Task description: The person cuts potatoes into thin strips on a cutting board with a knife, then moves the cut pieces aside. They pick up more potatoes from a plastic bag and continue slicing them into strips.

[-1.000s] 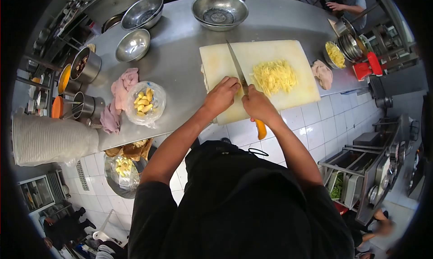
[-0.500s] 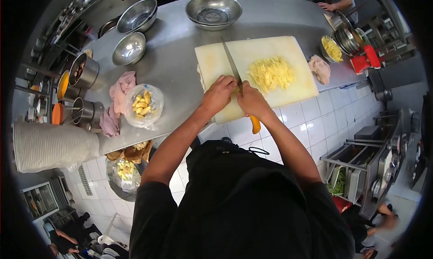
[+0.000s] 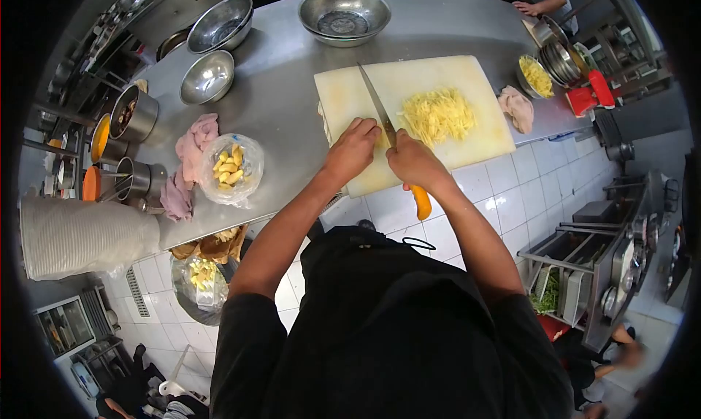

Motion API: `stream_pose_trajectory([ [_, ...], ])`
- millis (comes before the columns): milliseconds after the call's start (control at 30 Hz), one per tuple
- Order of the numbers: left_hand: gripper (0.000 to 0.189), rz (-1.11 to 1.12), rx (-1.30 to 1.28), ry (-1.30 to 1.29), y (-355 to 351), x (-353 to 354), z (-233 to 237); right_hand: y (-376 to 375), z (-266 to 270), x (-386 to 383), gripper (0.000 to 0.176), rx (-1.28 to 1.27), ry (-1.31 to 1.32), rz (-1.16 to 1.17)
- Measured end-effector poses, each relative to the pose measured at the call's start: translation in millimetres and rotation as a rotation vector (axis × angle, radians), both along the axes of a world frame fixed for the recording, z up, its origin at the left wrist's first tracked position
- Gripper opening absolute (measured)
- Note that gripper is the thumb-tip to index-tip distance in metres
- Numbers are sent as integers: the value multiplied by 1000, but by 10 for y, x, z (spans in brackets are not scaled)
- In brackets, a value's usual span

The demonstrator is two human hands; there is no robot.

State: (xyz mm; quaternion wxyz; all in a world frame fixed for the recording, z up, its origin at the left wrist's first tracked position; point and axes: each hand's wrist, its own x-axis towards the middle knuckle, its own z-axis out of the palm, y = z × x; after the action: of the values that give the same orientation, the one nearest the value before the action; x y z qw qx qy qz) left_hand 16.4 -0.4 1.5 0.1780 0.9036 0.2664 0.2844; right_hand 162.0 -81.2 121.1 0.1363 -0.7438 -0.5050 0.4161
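Observation:
My right hand (image 3: 415, 160) is wrapped round a kitchen knife (image 3: 377, 100) with an orange handle; the blade points away from me, over the white cutting board (image 3: 343, 87). Just left of the blade, my left hand (image 3: 353, 150) rests on the board with fingers curled and pressed down. Whatever lies under those fingertips is mostly hidden. To the right of the knife sits a heap of thin pale-yellow shreds (image 3: 439, 117).
Left of the board stands a plastic-lined bowl of peeled yellow pieces (image 3: 232, 169), beside pink cloths (image 3: 196, 149). Metal bowls (image 3: 345, 17) line the back. At right are a cloth (image 3: 517, 109), a bowl of shreds (image 3: 537, 77) and another person's hand (image 3: 527, 9).
My right hand and the knife handle have shifted slightly right, widening the gap to my left hand. The left hand has stayed nearly in place.

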Motion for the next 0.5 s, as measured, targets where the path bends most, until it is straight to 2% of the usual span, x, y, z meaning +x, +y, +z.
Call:
stream_pose_trajectory([
  [67,33,0,-2,-1,9,0,-11,38,-463,7,29,116,-46,17],
  [100,32,-2,-4,-2,9,4,-20,50,-504,-33,29,173,-69,24],
  [167,32,-2,-4,-10,32,9,-33,63,-506,41,28,133,-13,11],
  [300,32,-1,-6,-11,10,3,-33,18,-158,18,27,34,17,-2],
  [400,32,-20,-12,4,18,-3,-17,70,-371,-59,28,96,4,-19],
  [500,33,-6,-11,-11,2,-8,-13,88,-321,-23,28,107,13,-1],
])
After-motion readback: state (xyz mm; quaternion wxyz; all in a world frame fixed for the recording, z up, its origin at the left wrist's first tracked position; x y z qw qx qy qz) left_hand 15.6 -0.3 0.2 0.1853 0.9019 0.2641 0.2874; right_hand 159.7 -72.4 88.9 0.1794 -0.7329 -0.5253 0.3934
